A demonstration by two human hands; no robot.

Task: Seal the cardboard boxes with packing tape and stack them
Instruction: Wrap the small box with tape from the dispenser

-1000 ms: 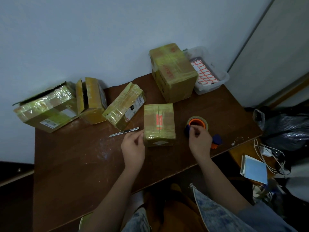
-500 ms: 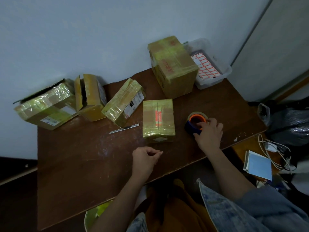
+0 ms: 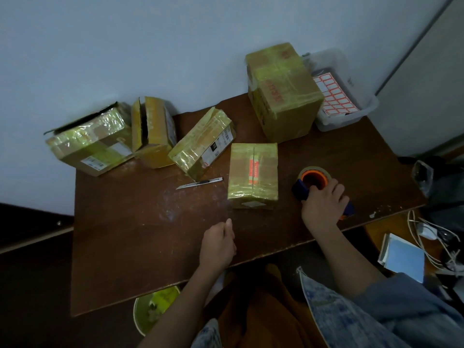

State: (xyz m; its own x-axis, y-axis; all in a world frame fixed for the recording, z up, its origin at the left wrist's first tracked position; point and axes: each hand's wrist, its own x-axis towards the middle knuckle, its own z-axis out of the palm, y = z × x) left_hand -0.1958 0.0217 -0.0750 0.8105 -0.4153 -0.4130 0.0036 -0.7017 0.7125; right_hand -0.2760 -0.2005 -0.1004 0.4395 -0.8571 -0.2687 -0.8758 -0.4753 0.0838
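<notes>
A small taped cardboard box (image 3: pixel 253 174) lies in the middle of the brown table (image 3: pixel 150 234). To its right, my right hand (image 3: pixel 322 209) grips the tape dispenser (image 3: pixel 313 179), a blue holder with an orange-cored tape roll, resting on the table. My left hand (image 3: pixel 218 243) hovers loosely curled near the front edge, below the small box and apart from it, holding nothing. A tall taped box (image 3: pixel 282 91) stands at the back. Three more boxes lie at the back left: a flat one (image 3: pixel 90 141), one with open flaps (image 3: pixel 153 131) and a tilted one (image 3: pixel 203 144).
A utility knife (image 3: pixel 199 183) lies left of the small box. A clear plastic bin (image 3: pixel 349 116) with red-bordered label sheets sits at the back right corner. Cables, a notebook (image 3: pixel 403 257) and a bag lie off the table's right; a bowl (image 3: pixel 150 310) sits below the front edge.
My left hand has left the small box and drawn back toward the front edge. My right hand has closed around the tape dispenser.
</notes>
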